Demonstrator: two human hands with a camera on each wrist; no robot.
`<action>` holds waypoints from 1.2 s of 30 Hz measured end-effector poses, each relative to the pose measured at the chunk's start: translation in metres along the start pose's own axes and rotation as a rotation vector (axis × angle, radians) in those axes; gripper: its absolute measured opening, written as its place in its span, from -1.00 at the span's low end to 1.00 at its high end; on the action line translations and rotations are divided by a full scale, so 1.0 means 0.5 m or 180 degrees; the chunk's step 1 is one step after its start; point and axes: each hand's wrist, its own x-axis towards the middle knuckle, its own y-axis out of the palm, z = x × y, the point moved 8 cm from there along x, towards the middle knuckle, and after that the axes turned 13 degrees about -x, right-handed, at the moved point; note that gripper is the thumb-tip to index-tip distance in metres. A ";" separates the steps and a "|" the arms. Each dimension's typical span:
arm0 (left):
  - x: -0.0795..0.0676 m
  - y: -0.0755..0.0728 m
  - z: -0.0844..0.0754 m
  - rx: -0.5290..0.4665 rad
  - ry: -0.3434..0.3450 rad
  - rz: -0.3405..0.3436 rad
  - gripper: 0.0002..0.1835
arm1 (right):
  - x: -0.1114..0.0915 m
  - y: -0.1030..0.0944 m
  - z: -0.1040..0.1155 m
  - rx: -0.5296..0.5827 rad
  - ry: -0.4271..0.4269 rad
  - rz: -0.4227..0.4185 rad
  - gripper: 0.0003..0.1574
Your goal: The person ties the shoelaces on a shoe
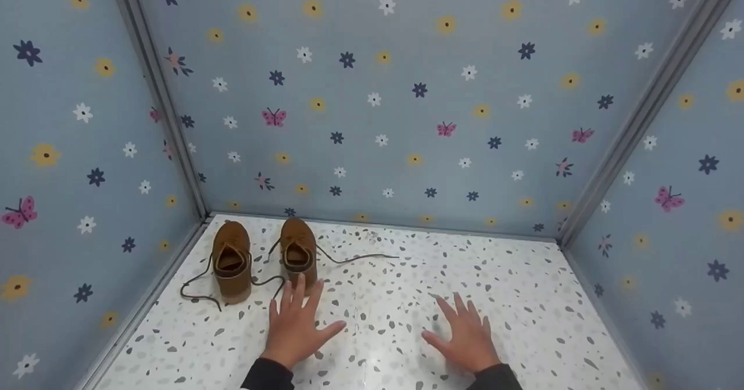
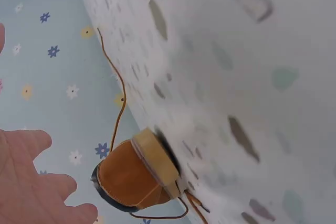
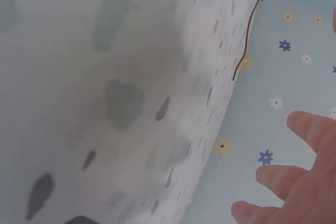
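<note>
Two brown lace-up shoes stand side by side at the back left of the speckled surface, toes toward the back wall and laces undone. My left hand (image 1: 295, 325) is spread, palm down, with its fingertips overlapping the heel of the right-hand shoe (image 1: 298, 247) in the head view. In the left wrist view that shoe (image 2: 128, 174) shows its heel beyond the fingers, with space between. The left-hand shoe (image 1: 231, 259) lies farther from either hand. My right hand (image 1: 465, 335) is spread over the speckled surface on the right, holding nothing.
The white speckled surface (image 1: 383, 308) is bounded by blue flowered panels at the back (image 1: 401, 117), left (image 1: 64, 163) and right (image 1: 691, 215), joined by grey metal posts. One loose lace (image 1: 360, 257) trails right from the right-hand shoe; another lace (image 1: 197, 294) curls left of the other shoe.
</note>
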 end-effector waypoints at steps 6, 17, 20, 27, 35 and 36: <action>0.015 -0.027 0.006 -0.0240 -0.0075 0.0013 0.15 | 0.012 -0.013 0.032 0.0379 -0.0307 0.0068 0.10; 0.044 -0.066 0.037 -0.1514 -0.0492 0.0230 0.22 | 0.052 -0.001 0.109 0.1236 -0.0620 0.0534 0.02; 0.054 -0.076 0.050 -0.1721 -0.0539 0.0175 0.23 | 0.062 0.003 0.141 0.1349 -0.0721 0.0641 -0.01; 0.091 -0.088 0.078 -0.2174 -0.0669 -0.0025 0.13 | 0.085 0.020 0.208 0.1720 -0.0834 0.0895 -0.06; 0.134 -0.091 0.105 -0.2467 -0.1093 -0.0045 0.07 | 0.120 0.036 0.274 0.2230 -0.0793 0.0989 -0.03; 0.141 -0.091 0.111 -0.2496 -0.1168 -0.0044 0.06 | 0.126 0.039 0.280 0.2307 -0.0742 0.1007 -0.02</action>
